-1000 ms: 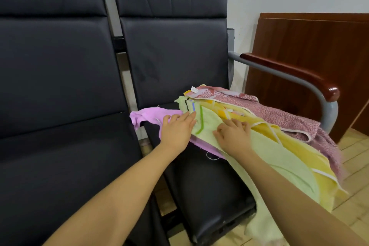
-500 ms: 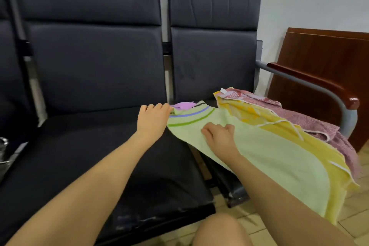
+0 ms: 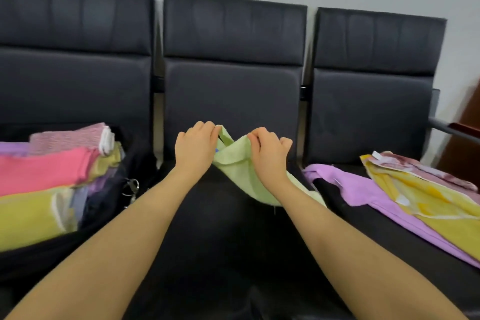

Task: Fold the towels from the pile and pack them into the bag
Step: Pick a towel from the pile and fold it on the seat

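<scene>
A light green towel (image 3: 237,163) hangs bunched over the middle black seat (image 3: 220,228). My left hand (image 3: 195,147) pinches its upper left edge and my right hand (image 3: 268,153) pinches its upper right edge, both held above the seat. Part of the towel trails down to the right under my right forearm. On the right seat lies the pile: a purple towel (image 3: 361,193), a yellow towel (image 3: 431,205) and a pink patterned one (image 3: 426,171). On the left seat a dark bag (image 3: 109,205) holds folded towels, pink (image 3: 44,170), yellow-green (image 3: 28,218) and others.
Three joined black chairs stand against a grey wall. Keys (image 3: 131,187) hang by the bag's right side. A metal armrest (image 3: 449,128) and a brown wooden panel (image 3: 467,143) are at the far right.
The green towel has been pulled off the pile and carried left to the middle seat. Both hands now pinch its top edge. The view swung left, bringing the bag into sight.
</scene>
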Motion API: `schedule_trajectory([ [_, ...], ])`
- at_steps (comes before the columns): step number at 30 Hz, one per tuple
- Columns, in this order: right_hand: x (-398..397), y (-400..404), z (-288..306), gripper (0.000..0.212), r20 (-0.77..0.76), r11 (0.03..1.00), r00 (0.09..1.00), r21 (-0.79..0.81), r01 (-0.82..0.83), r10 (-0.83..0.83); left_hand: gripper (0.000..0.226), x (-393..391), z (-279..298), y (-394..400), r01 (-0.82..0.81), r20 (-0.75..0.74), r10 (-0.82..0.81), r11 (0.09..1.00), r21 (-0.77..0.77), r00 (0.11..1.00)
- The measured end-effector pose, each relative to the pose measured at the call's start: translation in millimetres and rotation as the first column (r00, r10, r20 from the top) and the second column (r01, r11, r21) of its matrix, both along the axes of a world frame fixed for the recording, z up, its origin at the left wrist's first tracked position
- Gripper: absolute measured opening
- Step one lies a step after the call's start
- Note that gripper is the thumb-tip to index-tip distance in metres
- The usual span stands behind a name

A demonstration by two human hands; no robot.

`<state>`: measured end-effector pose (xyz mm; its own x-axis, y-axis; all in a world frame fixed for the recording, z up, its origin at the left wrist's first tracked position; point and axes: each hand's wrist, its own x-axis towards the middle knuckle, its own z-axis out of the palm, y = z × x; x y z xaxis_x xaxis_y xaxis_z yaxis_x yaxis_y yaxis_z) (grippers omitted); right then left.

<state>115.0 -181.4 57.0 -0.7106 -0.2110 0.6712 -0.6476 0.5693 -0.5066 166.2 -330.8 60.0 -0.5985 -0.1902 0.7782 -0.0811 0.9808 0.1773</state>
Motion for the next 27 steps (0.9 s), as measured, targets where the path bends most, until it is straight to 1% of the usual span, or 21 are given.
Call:
schedule_trajectory([
  [1,-2,-12,3,0.026,-0.005,0.999,1.0,-0.033,-0.02,0.02,0.009,-4,5,-9,-0.004,-0.006,0.004,1.0,0.008,1.0],
  [3,-8,-36,11,0.025,-0.019,0.992,0.998,-0.104,-0.065,0.063,0.021,-11,14,-23,-0.024,0.044,0.021,0.998,0.054,0.999],
  [5,-13,-56,18,0.024,-0.015,0.983,0.995,-0.159,-0.096,0.095,0.028,-16,15,-34,-0.05,0.047,0.045,0.992,0.118,0.998],
  [8,-14,-68,11,0.023,0.072,0.973,0.986,-0.186,-0.137,0.153,0.033,-19,2,-47,-0.088,0.121,0.061,0.969,0.231,0.991],
  [10,-13,-59,-9,0.018,0.16,0.971,0.962,-0.134,-0.2,0.22,0.034,-14,-18,-48,-0.099,0.178,0.056,0.964,0.245,0.982],
  [12,-11,-42,-34,0.011,0.236,0.97,0.942,-0.008,-0.244,0.239,0.034,-5,-42,-40,-0.109,0.24,0.054,0.969,0.224,0.969],
  [13,-11,-30,-46,0.011,0.273,0.966,0.935,0.063,-0.252,0.226,0.033,1,-54,-32,-0.106,0.279,0.042,0.97,0.218,0.959],
  [16,-11,14,-77,0.017,0.403,0.928,0.902,0.253,-0.272,0.155,0.033,13,-83,-1,-0.088,0.421,-0.009,0.974,0.211,0.907],
  [18,-11,50,-92,0.019,0.442,0.857,0.888,0.402,-0.323,0.128,0.035,16,-95,26,-0.016,0.539,-0.06,0.991,0.136,0.84],
  [19,-11,65,-97,0.02,0.446,0.806,0.885,0.47,-0.361,0.136,0.037,18,-101,38,0.051,0.604,-0.09,0.995,0.081,0.792],
  [20,-10,80,-101,0.022,0.445,0.743,0.882,0.537,-0.399,0.152,0.041,20,-106,52,0.131,0.678,-0.129,0.99,0.048,0.724],
  [22,-6,103,-109,0.03,0.469,0.606,0.867,0.644,-0.467,0.17,0.05,27,-117,77,0.258,0.821,-0.198,0.964,0.065,0.535],
  [23,-3,112,-114,0.036,0.504,0.547,0.85,0.673,-0.498,0.153,0.052,31,-126,86,0.276,0.875,-0.21,0.957,0.092,0.436],
  [24,0,119,-119,0.041,0.539,0.494,0.833,0.694,-0.523,0.125,0.052,34,-136,90,0.273,0.912,-0.203,0.956,0.106,0.356],
  [25,4,123,-125,0.046,0.564,0.447,0.821,0.713,-0.54,0.092,0.052,36,-142,89,0.264,0.932,-0.183,0.959,0.099,0.314],
  [27,8,122,-134,0.05,0.57,0.39,0.82,0.744,-0.542,0.054,0.052,36,-150,79,0.25,0.943,-0.129,0.967,0.051,0.306],
])
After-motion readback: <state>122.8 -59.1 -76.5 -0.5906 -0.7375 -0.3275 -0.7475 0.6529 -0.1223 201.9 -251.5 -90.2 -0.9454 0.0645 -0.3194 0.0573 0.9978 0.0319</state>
